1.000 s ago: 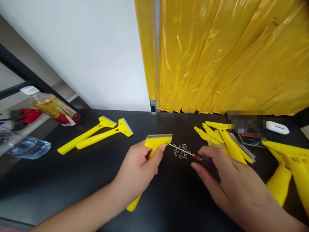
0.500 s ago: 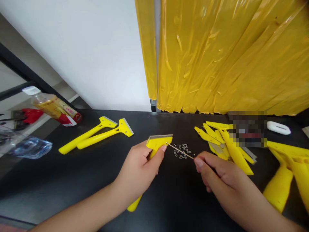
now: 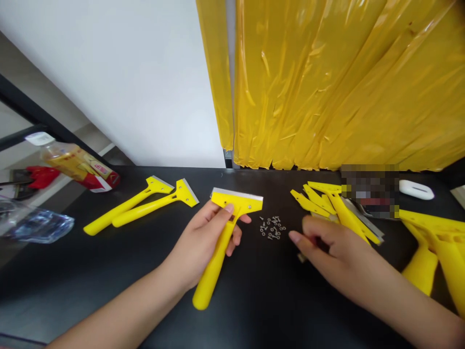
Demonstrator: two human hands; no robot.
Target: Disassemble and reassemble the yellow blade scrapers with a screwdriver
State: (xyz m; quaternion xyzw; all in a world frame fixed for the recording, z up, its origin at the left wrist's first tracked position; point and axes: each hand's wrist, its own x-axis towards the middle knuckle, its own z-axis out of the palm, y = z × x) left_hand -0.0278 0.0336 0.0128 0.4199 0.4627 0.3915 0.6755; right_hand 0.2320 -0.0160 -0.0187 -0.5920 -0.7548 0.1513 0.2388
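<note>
Yellow scraper (image 3: pixel 217 257), over the black table (image 3: pixel 163 310) on my feed: my left hand (image 3: pixel 203 237) grips it near the neck, thumb on the head, blade (image 3: pixel 238 194) pointing away. My right hand (image 3: pixel 336 247) curls beside loose screws and nuts (image 3: pixel 275 228); I can't tell what it holds. I'd judge this as blade fastening: right hole (image 3: pixel 249 207) apparently filled, left hole (image 3: pixel 225 202) dark. The next move seems to call for steadying the head and aligning a screw there.

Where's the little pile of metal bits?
In the head view, the pile of metal bits lies right of centre on the black table, between the left hand, holding a yellow scraper, and the right hand.
</note>
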